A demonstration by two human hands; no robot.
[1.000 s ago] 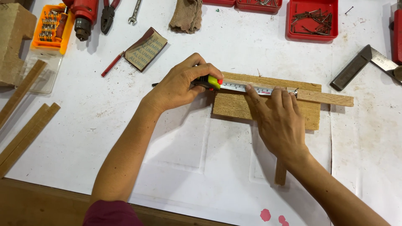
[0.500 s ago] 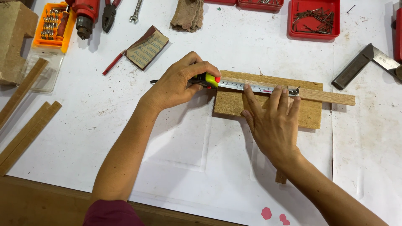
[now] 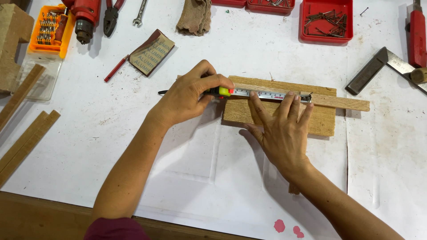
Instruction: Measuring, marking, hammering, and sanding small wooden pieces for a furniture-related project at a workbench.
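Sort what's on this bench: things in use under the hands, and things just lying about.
In use: left hand, right hand, tape measure, thin strip, wooden board.
Lying about: drill, pliers, sandpaper, nail tray, try square.

Top edge: red drill (image 3: 84, 18), pliers (image 3: 111, 15), spanner (image 3: 139, 13), rag (image 3: 194, 17), red nail tray (image 3: 327, 20). Right: try square (image 3: 378, 66). Left: wood strips (image 3: 24, 142).

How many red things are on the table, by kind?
Red trays: 3
Red drill: 1
Red pencil: 1
Red-handled tool: 1
Red-handled pliers: 1
Total: 7
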